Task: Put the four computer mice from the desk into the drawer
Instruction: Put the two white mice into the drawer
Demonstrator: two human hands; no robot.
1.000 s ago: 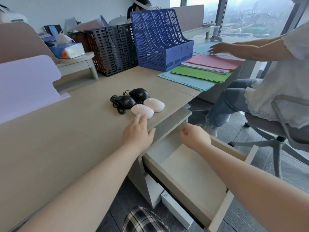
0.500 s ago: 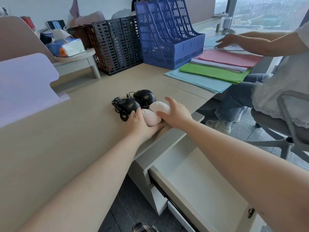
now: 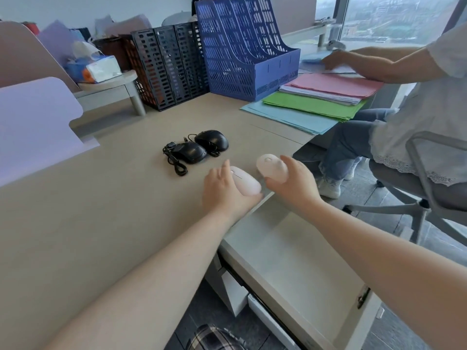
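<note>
Two black wired mice lie side by side mid-desk, the nearer one [image 3: 190,152] with its coiled cable, the farther one [image 3: 211,140] behind it. My left hand [image 3: 225,192] grips a white mouse [image 3: 246,184] at the desk's front edge. My right hand [image 3: 294,180] holds a second white mouse [image 3: 271,166], lifted just off the desk beside the first. Below both hands the drawer [image 3: 298,269] stands pulled out, its pale bottom bare.
Black [image 3: 164,69] and blue [image 3: 242,49] file racks stand at the back of the desk. Coloured paper stacks [image 3: 318,99] lie at right, where a seated person [image 3: 414,102] on a swivel chair reaches over them. A lilac divider [image 3: 35,125] is at left.
Both hands have closed on the white mice and drawn them back from the black pair toward the desk edge; the right-hand mouse has risen off the surface.
</note>
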